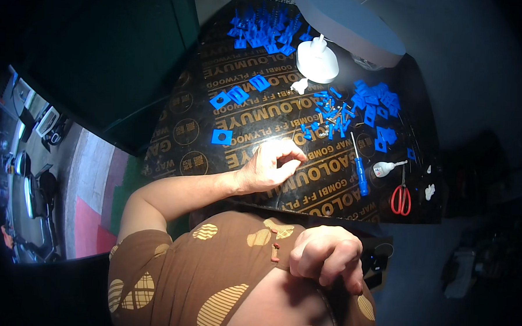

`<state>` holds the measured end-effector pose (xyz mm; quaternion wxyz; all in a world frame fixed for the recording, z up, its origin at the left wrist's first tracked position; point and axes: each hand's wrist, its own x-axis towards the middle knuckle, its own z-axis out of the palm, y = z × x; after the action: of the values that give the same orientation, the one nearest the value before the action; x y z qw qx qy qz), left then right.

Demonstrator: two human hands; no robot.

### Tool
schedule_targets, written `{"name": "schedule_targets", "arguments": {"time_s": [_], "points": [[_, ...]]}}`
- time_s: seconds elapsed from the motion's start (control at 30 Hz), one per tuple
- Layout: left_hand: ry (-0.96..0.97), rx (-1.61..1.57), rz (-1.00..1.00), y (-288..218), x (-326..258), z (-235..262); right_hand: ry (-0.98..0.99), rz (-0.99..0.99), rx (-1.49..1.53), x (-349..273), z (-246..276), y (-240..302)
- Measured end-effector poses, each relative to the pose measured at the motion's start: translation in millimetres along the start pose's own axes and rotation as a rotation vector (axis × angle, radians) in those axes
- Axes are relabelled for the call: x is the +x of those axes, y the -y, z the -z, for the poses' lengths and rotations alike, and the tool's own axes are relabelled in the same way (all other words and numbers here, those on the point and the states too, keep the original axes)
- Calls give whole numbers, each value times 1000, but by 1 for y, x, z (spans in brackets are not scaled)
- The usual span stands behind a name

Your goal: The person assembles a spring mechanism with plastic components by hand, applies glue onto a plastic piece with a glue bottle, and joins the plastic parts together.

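Note:
My left hand [272, 163] rests on the dark printed plywood table [174, 142], fingers curled with thumb and forefinger pinched together; whether anything small sits between them I cannot tell. A flat blue square piece [221, 137] lies just to its left. A heap of small blue plastic parts and metal pins [330, 116] lies beyond it. My right hand [327, 256] is curled against my brown patterned shirt at my chest, off the table, with nothing visible in it.
A blue-handled screwdriver [359, 170], a small glue bottle [386, 167] and red-handled scissors [401, 198] lie at the right. A white dome-shaped object [318, 60] stands further back, with more blue parts [264, 29] behind and others [377, 107] at right. A floor drop lies to the left.

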<state>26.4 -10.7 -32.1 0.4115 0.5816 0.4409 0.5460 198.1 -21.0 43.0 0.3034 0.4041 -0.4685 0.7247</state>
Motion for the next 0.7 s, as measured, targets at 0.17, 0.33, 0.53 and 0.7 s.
{"name": "schedule_targets", "arguments": {"time_s": [0.17,0.33,0.53,0.7], "points": [[7,19,-5,0,0,0,-66,3,31,-1,-3,-2],[10,-4,-14,0,0,-1,-65,-29,23,-1,-2,1],[20,-9,5,-2,0,0,-77,-40,11,-2,-2,0],[80,22,31,-3,-1,4,-78,-53,47,-2,0,1]]}}
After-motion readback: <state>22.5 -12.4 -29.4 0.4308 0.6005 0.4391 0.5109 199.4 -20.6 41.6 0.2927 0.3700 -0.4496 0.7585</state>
